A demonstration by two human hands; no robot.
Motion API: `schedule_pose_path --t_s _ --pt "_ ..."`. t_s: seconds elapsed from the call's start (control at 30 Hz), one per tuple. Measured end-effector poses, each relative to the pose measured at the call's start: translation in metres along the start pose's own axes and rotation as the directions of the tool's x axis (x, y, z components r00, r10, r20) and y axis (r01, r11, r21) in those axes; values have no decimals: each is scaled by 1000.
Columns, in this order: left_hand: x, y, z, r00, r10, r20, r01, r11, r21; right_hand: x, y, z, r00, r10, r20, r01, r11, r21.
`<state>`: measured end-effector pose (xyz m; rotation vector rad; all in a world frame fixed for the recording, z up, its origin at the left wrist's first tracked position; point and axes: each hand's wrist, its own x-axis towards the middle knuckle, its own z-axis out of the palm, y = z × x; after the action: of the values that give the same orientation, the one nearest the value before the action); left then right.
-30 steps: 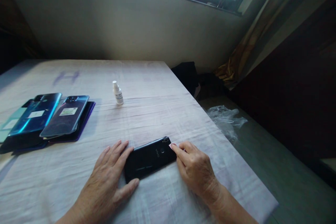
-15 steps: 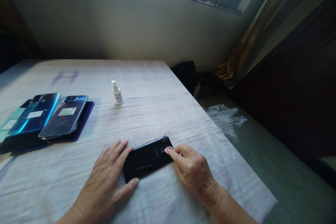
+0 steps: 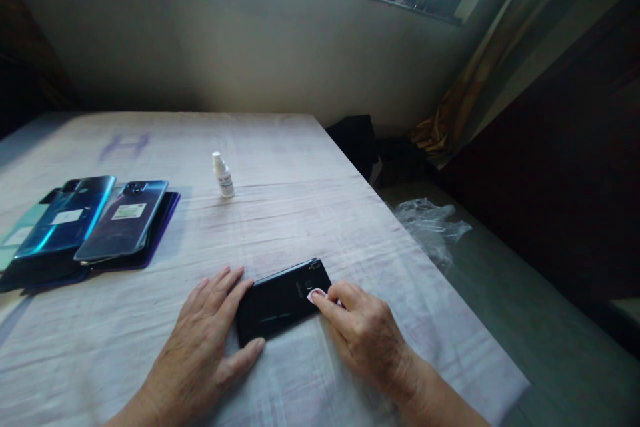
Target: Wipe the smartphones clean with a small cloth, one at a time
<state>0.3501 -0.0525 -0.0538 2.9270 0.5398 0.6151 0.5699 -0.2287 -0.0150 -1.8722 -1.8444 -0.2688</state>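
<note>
A black phone (image 3: 280, 300) lies face down on the cloth-covered table (image 3: 300, 213), camera end to the right. My left hand (image 3: 210, 340) braces its left end, with fingers flat along the far corner and thumb against the near edge. My right hand (image 3: 363, 330) has its fingertips pinched on a small white pad (image 3: 317, 293) and presses it onto the phone's back near the logo.
A small white dropper bottle (image 3: 223, 175) stands at mid table. Several phones (image 3: 95, 220) lie overlapped at the left, two with stickers on their backs. The table's right edge drops to a floor with a crumpled plastic bag (image 3: 433, 227) and dark cloth (image 3: 357, 140).
My right hand has slid the pad left along the phone's back, from the camera end toward the logo. The left hand and the phone have stayed put.
</note>
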Motion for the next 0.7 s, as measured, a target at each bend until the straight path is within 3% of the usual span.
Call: schedule_pose_path --t_s 0.27,0.7 --pt "-2 0 2 999 -44 20 44 999 -29 -13 14 -6 996 94 -2 -93 992 -88" --pt "-1 1 0 999 -21 28 22 1000 -10 -11 1 -6 999 -30 40 29 999 17"
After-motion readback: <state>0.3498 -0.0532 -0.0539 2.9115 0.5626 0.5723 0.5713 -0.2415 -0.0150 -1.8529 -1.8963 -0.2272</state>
